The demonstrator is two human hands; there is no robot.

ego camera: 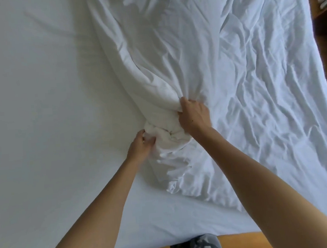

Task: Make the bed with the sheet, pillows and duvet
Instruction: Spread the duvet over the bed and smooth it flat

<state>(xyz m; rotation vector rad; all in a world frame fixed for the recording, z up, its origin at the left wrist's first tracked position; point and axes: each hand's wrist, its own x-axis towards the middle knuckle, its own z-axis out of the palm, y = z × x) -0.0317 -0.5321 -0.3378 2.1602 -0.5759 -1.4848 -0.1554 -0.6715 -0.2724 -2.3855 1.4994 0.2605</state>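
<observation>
While the smooth white sheet (39,115) covers the bed, the duvet (243,77) sprawls crumpled over the right half, bunched into a thick twist near centre. Right hand (193,115) clutches that twist; left hand (140,145) grips its nearer knotted end.

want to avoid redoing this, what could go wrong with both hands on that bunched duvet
1. The left hand and right hand grip one twisted knot of the crumpled white duvet; pulling may tighten it.
2. The duvet covers only the right side; dragging could ruffle the smooth white fitted sheet.
</observation>
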